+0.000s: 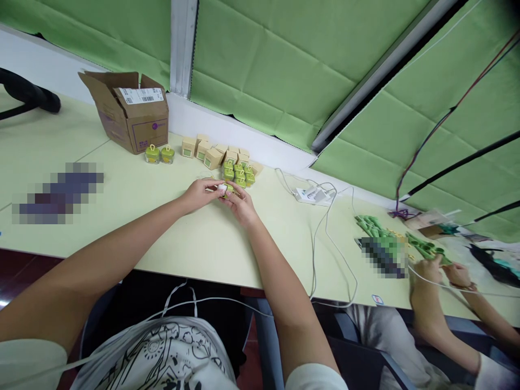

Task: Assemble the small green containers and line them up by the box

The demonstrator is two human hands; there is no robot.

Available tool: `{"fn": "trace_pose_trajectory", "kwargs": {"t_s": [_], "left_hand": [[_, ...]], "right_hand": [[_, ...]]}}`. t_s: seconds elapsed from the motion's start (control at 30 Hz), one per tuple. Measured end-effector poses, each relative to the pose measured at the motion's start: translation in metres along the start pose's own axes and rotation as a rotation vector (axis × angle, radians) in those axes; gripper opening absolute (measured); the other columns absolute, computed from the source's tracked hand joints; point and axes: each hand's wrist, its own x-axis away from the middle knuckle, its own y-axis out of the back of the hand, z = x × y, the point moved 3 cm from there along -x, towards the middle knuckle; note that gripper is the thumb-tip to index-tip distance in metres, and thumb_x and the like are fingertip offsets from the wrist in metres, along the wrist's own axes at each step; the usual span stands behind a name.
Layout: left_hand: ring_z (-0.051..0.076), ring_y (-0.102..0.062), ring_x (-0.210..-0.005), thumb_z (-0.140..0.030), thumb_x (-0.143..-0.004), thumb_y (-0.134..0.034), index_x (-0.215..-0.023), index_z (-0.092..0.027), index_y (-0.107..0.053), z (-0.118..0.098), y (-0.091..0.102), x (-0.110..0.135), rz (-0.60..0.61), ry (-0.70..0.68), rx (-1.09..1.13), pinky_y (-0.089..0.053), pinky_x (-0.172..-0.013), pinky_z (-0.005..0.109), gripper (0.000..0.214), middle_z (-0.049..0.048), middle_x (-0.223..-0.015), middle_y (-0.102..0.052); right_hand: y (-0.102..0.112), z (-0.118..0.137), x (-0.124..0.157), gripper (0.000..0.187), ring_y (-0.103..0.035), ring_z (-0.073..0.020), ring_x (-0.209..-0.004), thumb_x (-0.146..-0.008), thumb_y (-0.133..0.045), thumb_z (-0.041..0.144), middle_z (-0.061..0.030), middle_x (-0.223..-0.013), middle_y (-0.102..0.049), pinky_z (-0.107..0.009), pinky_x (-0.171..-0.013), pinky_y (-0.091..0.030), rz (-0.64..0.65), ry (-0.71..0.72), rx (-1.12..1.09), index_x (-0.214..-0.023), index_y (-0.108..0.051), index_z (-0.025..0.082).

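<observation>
Four hands (199, 195) (241, 205) (428, 273) (459, 275), one cardboard box (142, 127)

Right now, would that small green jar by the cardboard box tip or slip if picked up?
The small green jar looks stiff, holding a crisp shape. Its squat base suggests it won't tip easily; the glossy sides may be slightly slippery.

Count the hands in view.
4: the person's left hand and right hand together mid-table; one co-worker hand and another co-worker hand at the right. More may be out of view.
</observation>
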Motion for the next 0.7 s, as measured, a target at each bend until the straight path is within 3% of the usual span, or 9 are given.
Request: {"fn": "trace_pose_trajectory", "kwargs": {"t_s": [0.2, 0.43, 0.6, 0.7], "left_hand": [[0.023, -0.071, -0.102, -0.052, -0.087, -0.076, -0.125, -0.017, -0.077, -0.004, -0.007, 0.004, -0.064, -0.085, -0.104, -0.065, -0.089, 0.037, 0.052, 0.0141, -0.123, -0.07], [0.021, -0.07, -0.094, -0.038, -0.087, -0.072, -0.112, -0.018, -0.074, -0.021, -0.01, 0.009, -0.138, -0.179, -0.277, -0.063, -0.085, 0.035, 0.033, 0.0094, -0.112, -0.07], [0.022, -0.069, -0.098, -0.04, -0.089, -0.071, -0.115, -0.018, -0.076, -0.03, -0.013, 0.012, -0.116, -0.177, -0.274, -0.06, -0.086, 0.034, 0.035, 0.0106, -0.114, -0.07], [0.021, -0.068, -0.098, -0.043, -0.093, -0.067, -0.116, -0.018, -0.078, -0.031, -0.014, 0.013, -0.112, -0.17, -0.248, -0.057, -0.084, 0.032, 0.036, 0.011, -0.115, -0.07]], "right_hand": [[-0.002, -0.001, -0.001, 0.055, -0.076, -0.0234, -0.111, -0.076, -0.089, 0.036, -0.0038, -0.116, -0.081, -0.048, -0.11, -0.059, 0.014, -0.011, -0.028, -0.127, -0.07, 0.026], [-0.011, 0.001, 0.003, 0.049, -0.078, -0.0235, -0.112, -0.083, -0.079, 0.028, -0.0037, -0.11, -0.083, -0.044, -0.111, -0.057, 0.003, -0.052, -0.093, -0.131, -0.066, 0.026], [-0.014, 0.005, 0.004, 0.046, -0.078, -0.02, -0.094, -0.084, -0.073, 0.024, -0.0024, -0.1, -0.082, -0.034, -0.087, -0.063, 0.026, -0.109, -0.171, -0.13, -0.064, 0.027], [-0.014, 0.008, 0.004, 0.041, -0.072, -0.0169, -0.075, -0.084, -0.067, 0.023, -0.0024, -0.092, -0.079, -0.028, -0.068, -0.06, 0.019, -0.148, -0.222, -0.125, -0.064, 0.025]]}}
